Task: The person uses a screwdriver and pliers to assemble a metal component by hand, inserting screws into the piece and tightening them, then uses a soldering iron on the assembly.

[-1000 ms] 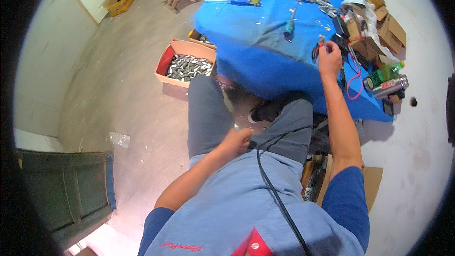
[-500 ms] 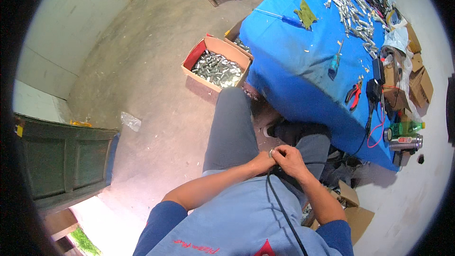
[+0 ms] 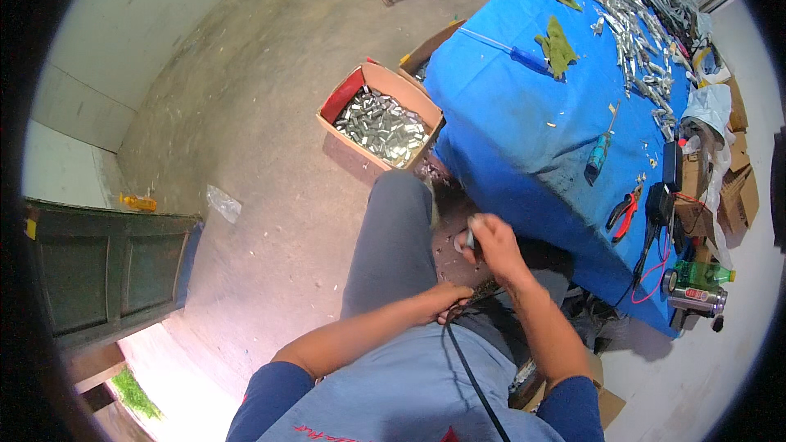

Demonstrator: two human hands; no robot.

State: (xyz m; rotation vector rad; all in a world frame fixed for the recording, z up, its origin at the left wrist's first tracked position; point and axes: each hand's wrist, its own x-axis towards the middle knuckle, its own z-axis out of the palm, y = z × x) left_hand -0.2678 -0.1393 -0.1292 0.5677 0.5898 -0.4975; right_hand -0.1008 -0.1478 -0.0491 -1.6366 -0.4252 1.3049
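Over my lap, my left hand (image 3: 440, 301) is closed around the upper end of a black cord (image 3: 473, 372); whatever else sits in those fingers is hidden. My right hand (image 3: 498, 252) is raised farther out, beyond my left hand and apart from it. Between its thumb and fingers is a small grey cylindrical piece (image 3: 469, 239), slightly blurred. Past my knee, an open cardboard box (image 3: 348, 137) on the floor side holds many short metal cylinders (image 3: 383, 127).
A table with a blue cloth (image 3: 483, 106) stands at the right. On it lie a heap of silvery pieces (image 3: 634, 33), a screwdriver (image 3: 599, 157), red-handled pliers (image 3: 626, 217), green rags (image 3: 558, 47) and black adapters (image 3: 659, 203). A steel flask (image 3: 696, 295) is near its edge.
My hands have separated. The right one moved outward and away with the small grey piece; the left shifted slightly back and left with the cord. The view also shifted a little.
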